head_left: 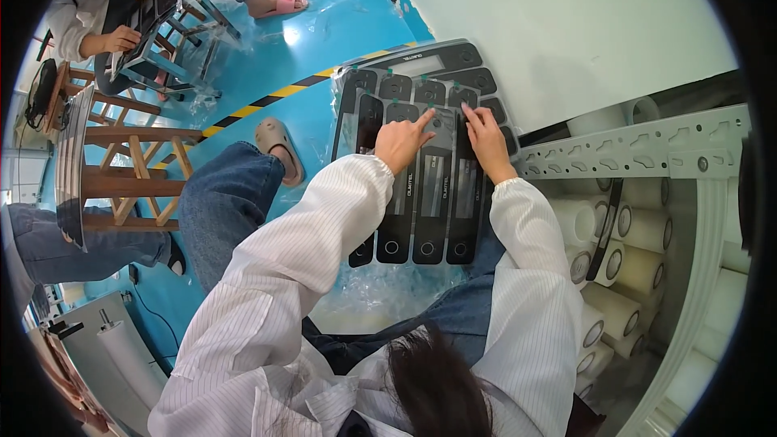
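Several long black panels (394,231) with rounded ends, rings and narrow clear windows lie side by side before me. Small green tabs show along their far ends. My left hand (398,144) rests over the middle panels, its index finger stretched out onto the far part of one and the other fingers bent. My right hand (488,146) is at the right-hand panels, fingers extended, with the tips touching near the far end of one. No held object shows in either hand. My palms and the panel parts beneath them are hidden.
Clear plastic film (364,291) is bunched under the panels. A white metal rack (631,150) with white rolls (619,311) stands at right. At left are a wooden stool (133,186) and a co-worker's hand (121,38) at another stool. Striped tape (267,99) crosses the blue floor.
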Demonstrator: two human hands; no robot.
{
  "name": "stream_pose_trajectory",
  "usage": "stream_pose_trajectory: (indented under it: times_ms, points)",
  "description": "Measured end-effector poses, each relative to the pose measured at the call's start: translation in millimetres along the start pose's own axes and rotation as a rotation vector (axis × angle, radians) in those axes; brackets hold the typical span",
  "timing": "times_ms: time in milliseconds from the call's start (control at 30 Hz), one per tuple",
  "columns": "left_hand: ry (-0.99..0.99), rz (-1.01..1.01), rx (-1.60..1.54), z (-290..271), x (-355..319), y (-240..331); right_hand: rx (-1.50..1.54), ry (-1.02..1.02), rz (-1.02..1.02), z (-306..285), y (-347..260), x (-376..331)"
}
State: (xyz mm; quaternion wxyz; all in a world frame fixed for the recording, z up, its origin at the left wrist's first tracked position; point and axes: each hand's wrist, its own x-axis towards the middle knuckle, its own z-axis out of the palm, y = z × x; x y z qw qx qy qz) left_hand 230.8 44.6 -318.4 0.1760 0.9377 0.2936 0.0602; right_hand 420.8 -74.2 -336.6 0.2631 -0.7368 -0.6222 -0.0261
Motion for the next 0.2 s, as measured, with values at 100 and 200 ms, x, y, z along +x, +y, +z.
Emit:
stream_pose_trajectory:
  times_ms: [100,200]
  points:
    - [0.147,0.079,-0.007,15.8,-4.0,-15.0,-0.041,-0.081,0.107,-0.7,-17.3,15.9]
    - [0.230,0.217,-0.075,23.1,-4.4,-16.5,-0.094,-0.090,-0.048,-2.8,5.2,6.1]
